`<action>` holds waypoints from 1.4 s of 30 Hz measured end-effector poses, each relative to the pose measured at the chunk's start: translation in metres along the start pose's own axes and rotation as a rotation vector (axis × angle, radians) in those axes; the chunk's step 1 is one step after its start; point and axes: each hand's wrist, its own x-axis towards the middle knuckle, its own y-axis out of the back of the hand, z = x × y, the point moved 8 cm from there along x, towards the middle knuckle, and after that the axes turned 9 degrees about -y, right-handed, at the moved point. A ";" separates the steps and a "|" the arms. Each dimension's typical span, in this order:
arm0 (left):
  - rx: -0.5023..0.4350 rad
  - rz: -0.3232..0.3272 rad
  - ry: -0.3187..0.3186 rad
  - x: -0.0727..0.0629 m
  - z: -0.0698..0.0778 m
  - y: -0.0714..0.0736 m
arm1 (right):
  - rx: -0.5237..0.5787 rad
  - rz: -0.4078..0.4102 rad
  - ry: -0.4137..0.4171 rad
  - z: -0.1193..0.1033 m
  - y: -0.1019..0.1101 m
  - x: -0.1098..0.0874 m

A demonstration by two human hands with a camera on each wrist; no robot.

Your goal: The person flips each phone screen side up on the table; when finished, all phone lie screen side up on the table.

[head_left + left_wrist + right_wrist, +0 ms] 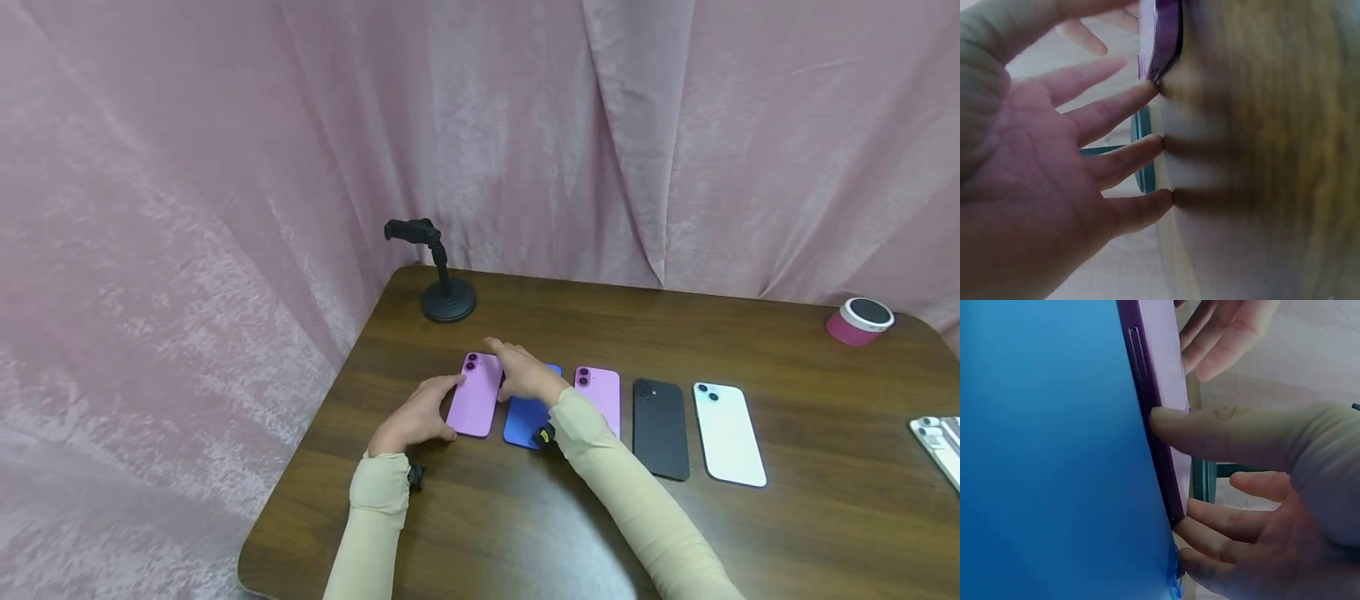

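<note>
A pinkish-purple phone (474, 400) lies back up on the wooden table, between my two hands. My left hand (422, 410) is at its left side, fingers spread and mostly straight; in the left wrist view a fingertip (1152, 87) reaches the phone's corner. From the other side comes my right hand (527, 375), over a blue phone (522, 423). Its straight thumb (1175, 425) touches the purple phone's button edge in the right wrist view, other fingers near the corner. My right hand and wrist cover part of the blue phone.
Right of the blue phone lie a second pinkish-purple phone (606, 396), partly behind my sleeve, a black phone (660, 429) and a white phone (727, 433). A black phone stand (447, 300) and a pink-and-white jar (858, 321) stand farther back. Another phone (941, 442) lies at the right.
</note>
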 end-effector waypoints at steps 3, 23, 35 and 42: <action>0.042 0.002 -0.016 0.002 0.002 -0.001 | -0.017 0.008 -0.011 0.000 -0.002 0.001; 0.085 0.055 0.034 0.001 0.000 0.003 | 0.102 0.049 0.062 -0.003 0.006 0.000; 0.052 -0.009 0.036 0.000 0.004 0.003 | 0.342 0.030 0.050 0.007 0.019 -0.006; 0.071 -0.022 0.039 -0.002 0.013 0.003 | 0.435 0.014 0.029 0.009 0.022 -0.010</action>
